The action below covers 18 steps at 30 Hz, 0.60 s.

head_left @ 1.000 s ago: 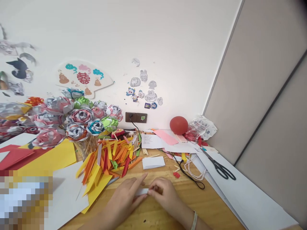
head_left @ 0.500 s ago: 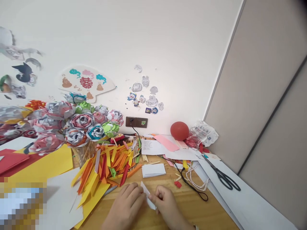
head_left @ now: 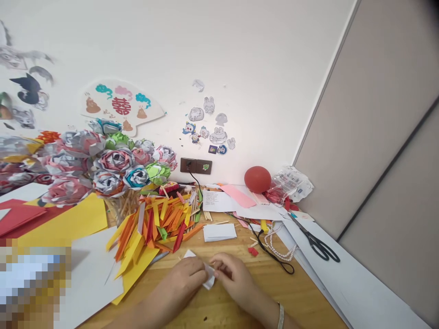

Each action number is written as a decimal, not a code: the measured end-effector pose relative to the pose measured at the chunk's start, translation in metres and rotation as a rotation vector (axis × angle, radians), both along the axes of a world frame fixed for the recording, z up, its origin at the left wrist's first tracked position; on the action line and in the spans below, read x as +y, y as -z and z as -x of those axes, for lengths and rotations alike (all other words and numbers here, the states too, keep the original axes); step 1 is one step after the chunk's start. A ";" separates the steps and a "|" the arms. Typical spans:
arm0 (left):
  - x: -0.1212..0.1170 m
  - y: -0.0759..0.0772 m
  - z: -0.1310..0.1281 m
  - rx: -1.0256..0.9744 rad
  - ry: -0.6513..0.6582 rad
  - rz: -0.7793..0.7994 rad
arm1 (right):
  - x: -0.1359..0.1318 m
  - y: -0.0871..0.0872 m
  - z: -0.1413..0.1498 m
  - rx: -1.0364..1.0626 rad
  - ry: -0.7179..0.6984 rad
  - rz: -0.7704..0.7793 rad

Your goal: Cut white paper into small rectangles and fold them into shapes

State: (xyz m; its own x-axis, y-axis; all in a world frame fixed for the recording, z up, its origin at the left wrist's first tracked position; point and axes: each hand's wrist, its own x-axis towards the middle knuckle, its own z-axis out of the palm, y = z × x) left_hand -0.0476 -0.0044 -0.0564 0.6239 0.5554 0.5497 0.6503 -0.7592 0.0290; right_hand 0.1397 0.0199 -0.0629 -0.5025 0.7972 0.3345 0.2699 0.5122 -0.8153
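Note:
A small folded piece of white paper (head_left: 209, 282) is between my hands above the wooden table. My left hand (head_left: 185, 279) is closed over its middle, so part of the paper is hidden, and one end sticks out beyond the knuckles. My right hand (head_left: 236, 279) has thumb and forefinger pinched at the paper's right edge. Just beyond the hands lies a small stack of white paper (head_left: 220, 232). Left of it spreads a heap of folded orange, yellow and red paper strips (head_left: 164, 219).
Paper flowers (head_left: 116, 167) stand at the left. Black-handled scissors (head_left: 318, 244) rest on white sheets at the right, near a bead string (head_left: 274, 246) and a black cable (head_left: 279, 265). A red balloon (head_left: 258, 179) sits by the wall.
The paper has turned, its far end now pointing more to the left. My left hand has moved further over it, and my right fingers have shifted up its edge. The view has tilted slightly down.

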 end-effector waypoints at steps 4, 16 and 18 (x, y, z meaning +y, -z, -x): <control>0.002 -0.005 0.008 0.082 0.117 0.158 | -0.001 -0.004 -0.009 -0.211 -0.168 -0.319; 0.000 -0.020 0.015 -0.087 0.311 0.497 | 0.000 -0.003 -0.016 -0.347 -0.234 -0.451; 0.000 -0.022 0.016 -0.037 0.284 0.465 | 0.001 -0.003 -0.018 -0.364 -0.258 -0.435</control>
State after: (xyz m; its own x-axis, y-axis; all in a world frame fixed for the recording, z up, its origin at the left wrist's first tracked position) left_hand -0.0636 -0.0043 -0.0342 0.7698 0.5574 0.3109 0.4134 -0.8066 0.4226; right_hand 0.1579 0.0210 -0.0598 -0.8036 0.4639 0.3728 0.3142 0.8627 -0.3962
